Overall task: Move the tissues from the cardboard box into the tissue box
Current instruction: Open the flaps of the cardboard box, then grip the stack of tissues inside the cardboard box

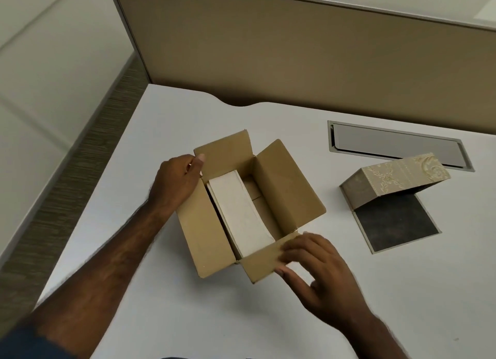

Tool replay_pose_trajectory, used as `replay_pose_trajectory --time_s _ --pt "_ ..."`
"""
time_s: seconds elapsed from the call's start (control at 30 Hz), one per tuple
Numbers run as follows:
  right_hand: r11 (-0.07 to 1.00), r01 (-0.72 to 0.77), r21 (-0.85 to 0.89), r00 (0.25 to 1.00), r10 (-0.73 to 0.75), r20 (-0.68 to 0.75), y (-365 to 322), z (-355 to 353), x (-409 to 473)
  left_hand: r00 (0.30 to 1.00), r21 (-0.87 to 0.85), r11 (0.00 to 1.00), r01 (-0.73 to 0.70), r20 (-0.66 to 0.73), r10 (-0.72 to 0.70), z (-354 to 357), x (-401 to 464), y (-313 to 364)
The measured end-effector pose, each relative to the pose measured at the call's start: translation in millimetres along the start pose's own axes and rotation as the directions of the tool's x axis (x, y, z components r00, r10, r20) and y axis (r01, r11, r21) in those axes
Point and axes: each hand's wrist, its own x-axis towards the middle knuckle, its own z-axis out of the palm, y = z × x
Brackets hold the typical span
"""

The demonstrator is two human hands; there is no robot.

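Observation:
A brown cardboard box (284,186) stands open in the middle of the white desk, its flaps spread outward. Inside it, against the left wall, lies a white stack of tissues (240,211); the right part of the box floor is bare. My left hand (174,182) rests on the box's far left corner, thumb on the back flap. My right hand (314,267) pinches the near flap between thumb and fingers. The tissue box (397,180), grey with a cream floral pattern, sits to the right, hinged open above its dark base panel.
A grey cable hatch (397,143) is set flush into the desk (171,318) behind the tissue box. A tan partition (268,49) walls off the back. The desk's left edge drops to a floor strip.

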Motion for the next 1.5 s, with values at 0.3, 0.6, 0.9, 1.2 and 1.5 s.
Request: replay_pose_trajectory --time_s 0.3,0.6,0.9,1.2,1.5 --pt "1.0 -0.025 -0.014 0.999 0.025 0.027 23.6 34.7 -44.3 0.977 -0.007 0.978 0.208 0.043 -0.207 17.8 12.2 -5.3" --pt "0.868 -0.438 0.236 0.887 0.459 -0.042 -25.7 -18.7 62.3 0.963 0.13 0.988 -0.087 -0.245 0.117 8.1 -67.8 -2.6" --pt "0.746 -0.649 0.149 0.678 0.478 0.559 2.0 39.6 161.9 0.958 0.339 0.907 -0.25 -0.053 0.283 44.3 -126.0 -14.9" --pt "0.622 -0.781 0.061 0.499 0.562 0.66 9.2 77.8 171.4 0.959 0.354 0.902 -0.248 -0.04 0.279 47.3 -130.2 -18.0" --pt "0.528 -0.831 0.177 0.506 0.582 0.637 12.0 90.1 158.2 0.965 0.308 0.923 -0.23 -0.051 0.257 53.9 -131.1 -22.1"
